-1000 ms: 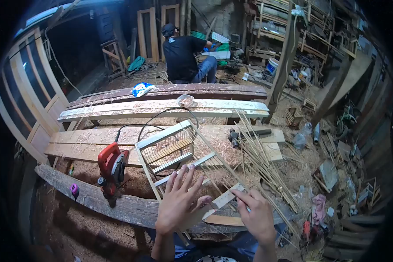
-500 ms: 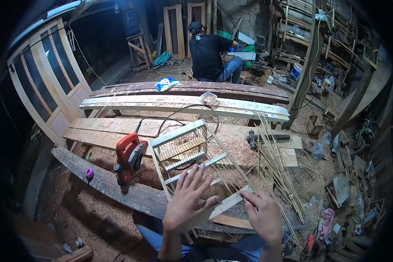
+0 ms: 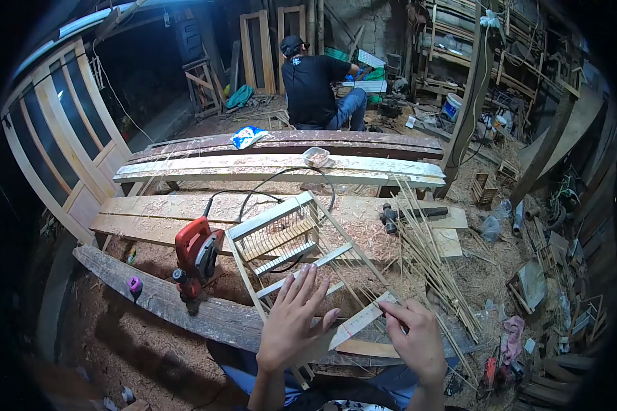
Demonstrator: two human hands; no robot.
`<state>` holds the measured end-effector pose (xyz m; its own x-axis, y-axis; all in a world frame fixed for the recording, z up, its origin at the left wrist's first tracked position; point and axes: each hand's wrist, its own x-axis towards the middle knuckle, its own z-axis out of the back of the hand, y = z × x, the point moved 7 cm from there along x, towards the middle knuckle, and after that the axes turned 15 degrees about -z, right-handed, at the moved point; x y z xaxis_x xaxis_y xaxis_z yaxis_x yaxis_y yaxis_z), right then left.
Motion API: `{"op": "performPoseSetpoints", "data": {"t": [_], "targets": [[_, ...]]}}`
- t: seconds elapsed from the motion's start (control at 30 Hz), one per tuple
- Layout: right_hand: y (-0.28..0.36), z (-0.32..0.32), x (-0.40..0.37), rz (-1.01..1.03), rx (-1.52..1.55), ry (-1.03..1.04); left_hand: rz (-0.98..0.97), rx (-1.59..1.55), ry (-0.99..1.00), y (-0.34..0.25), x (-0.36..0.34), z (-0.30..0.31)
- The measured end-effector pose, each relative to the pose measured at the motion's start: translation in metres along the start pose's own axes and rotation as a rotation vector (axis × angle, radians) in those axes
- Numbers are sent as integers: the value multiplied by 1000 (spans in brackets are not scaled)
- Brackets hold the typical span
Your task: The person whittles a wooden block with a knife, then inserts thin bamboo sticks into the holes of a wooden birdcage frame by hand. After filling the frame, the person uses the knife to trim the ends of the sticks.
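Sitting on the far plank (image 3: 274, 168) is a small bowl (image 3: 315, 156); what is in it is too small to tell. A white bucket (image 3: 451, 107) stands far back. The wooden frame (image 3: 281, 233) lies on the planks right in front of the person. It is pale, with a row of thin bars at its far end. The left hand (image 3: 291, 322) rests flat on it, fingers spread. The right hand (image 3: 418, 335) pinches a thin stick (image 3: 385, 314) by a loose slat (image 3: 360, 320). A pile of sticks (image 3: 425, 260) lies just beside the frame. A red power tool (image 3: 197, 252) sits on the left. Another person (image 3: 315, 85) sits far back, facing away.
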<state>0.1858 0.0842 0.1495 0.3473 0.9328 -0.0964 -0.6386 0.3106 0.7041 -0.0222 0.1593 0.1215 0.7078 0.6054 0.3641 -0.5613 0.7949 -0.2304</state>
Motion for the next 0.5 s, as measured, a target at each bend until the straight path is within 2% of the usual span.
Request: {"op": "performPoseSetpoints", "data": {"t": [0.5], "targets": [[-4, -3, 1, 13, -29, -13, -9, 21, -18, -2, 1, 2]]}}
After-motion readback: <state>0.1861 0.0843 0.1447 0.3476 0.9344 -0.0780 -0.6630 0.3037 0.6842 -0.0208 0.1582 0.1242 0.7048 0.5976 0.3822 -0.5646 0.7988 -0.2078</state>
